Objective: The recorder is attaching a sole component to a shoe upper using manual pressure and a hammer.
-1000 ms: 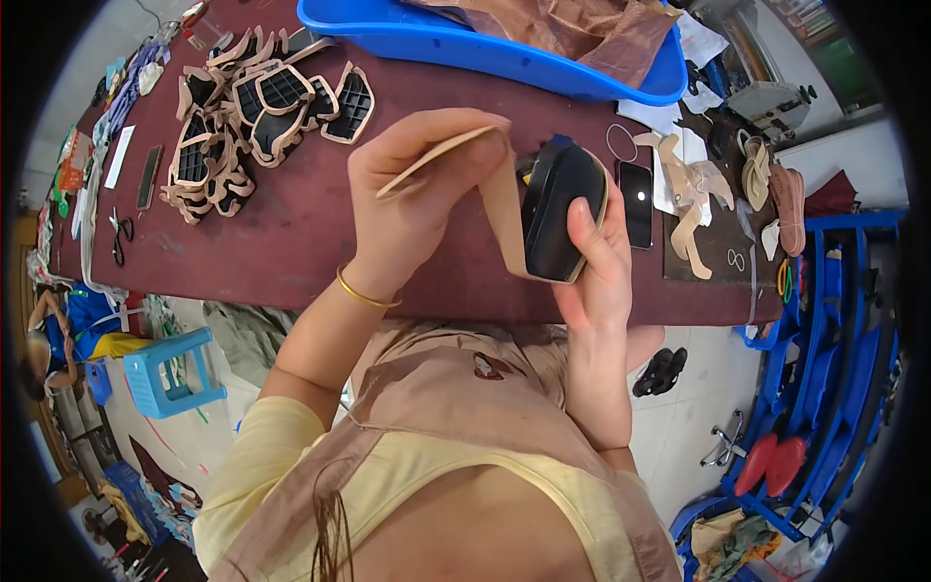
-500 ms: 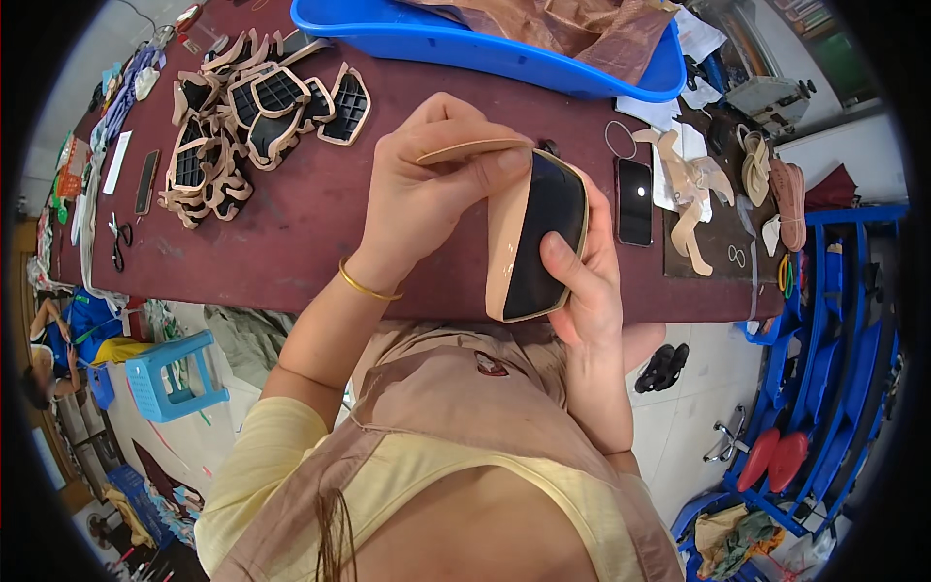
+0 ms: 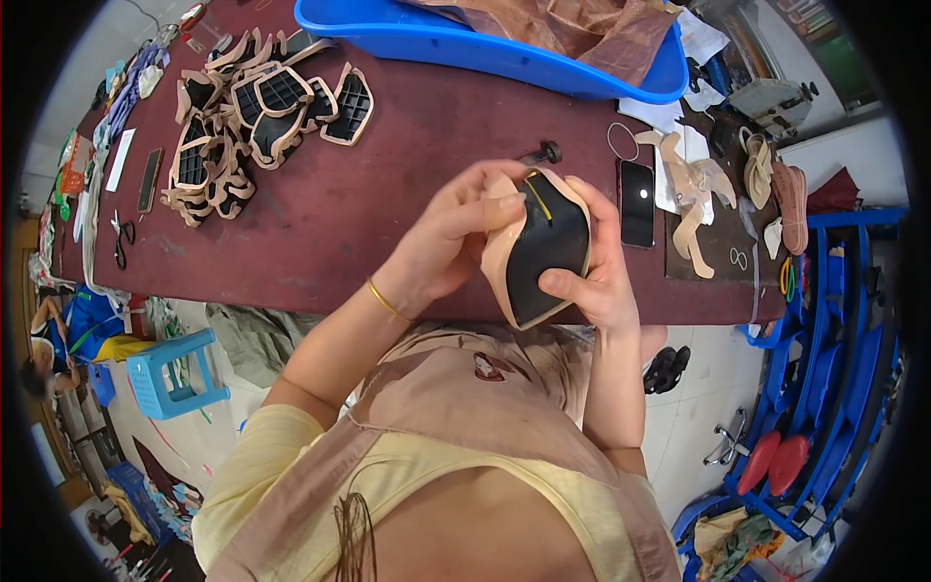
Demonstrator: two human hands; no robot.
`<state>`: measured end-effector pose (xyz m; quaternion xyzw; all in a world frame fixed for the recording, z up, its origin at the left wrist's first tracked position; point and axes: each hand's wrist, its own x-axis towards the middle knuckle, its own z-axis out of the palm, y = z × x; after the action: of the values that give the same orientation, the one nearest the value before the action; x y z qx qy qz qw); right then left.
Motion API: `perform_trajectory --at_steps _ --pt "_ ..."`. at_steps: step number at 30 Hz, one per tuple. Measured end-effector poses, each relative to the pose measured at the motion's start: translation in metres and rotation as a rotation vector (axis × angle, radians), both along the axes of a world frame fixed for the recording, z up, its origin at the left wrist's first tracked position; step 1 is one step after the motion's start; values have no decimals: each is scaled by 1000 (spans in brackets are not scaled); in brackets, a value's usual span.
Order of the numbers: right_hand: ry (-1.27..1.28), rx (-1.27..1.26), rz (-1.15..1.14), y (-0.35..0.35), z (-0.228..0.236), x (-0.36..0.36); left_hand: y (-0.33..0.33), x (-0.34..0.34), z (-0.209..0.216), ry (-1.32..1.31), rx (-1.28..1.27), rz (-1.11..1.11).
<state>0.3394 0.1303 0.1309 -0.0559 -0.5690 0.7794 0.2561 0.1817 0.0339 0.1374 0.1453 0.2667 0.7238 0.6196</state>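
Above the near edge of the dark red table (image 3: 417, 136) I hold a black moulded piece with beige edging (image 3: 553, 247) between my hands. Its black face is toward me, with a highlight and a thin yellow mark near the top. My left hand (image 3: 451, 233) pinches the beige edging (image 3: 497, 260) along the left side, thumb pressed on it near the top. My right hand (image 3: 603, 272) grips the right side, thumb on the black face and fingers behind. Similar black pieces with beige edges (image 3: 276, 121) lie heaped at the back left.
A blue tub (image 3: 465, 48) with brown sheeting spans the back edge. Just beyond my hands lies a dark, round-ended tool (image 3: 545, 153). Beige strips (image 3: 690, 233) and a phone (image 3: 635, 204) lie right; scissors (image 3: 120, 240) lie left. Another person (image 3: 50, 359) is far left, near a blue stool (image 3: 175, 373).
My left hand has come down with the loose beige strip, which now lies against the piece's side. The piece has turned and tilted, and the dark tool behind it shows more.
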Motion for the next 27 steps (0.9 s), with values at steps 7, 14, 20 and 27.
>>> perform_trajectory --at_steps 7,14,20,27 --pt "80 -21 -11 0 -12 -2 1 18 -5 134 -159 45" --pt "-297 -103 -294 3 -8 -42 1 13 -8 377 -213 37" --pt "-287 -102 -520 -3 -27 -48 13 16 -6 21 -338 167" --pt "-214 -858 -198 -7 -16 -43 39 -11 -21 1260 -273 207"
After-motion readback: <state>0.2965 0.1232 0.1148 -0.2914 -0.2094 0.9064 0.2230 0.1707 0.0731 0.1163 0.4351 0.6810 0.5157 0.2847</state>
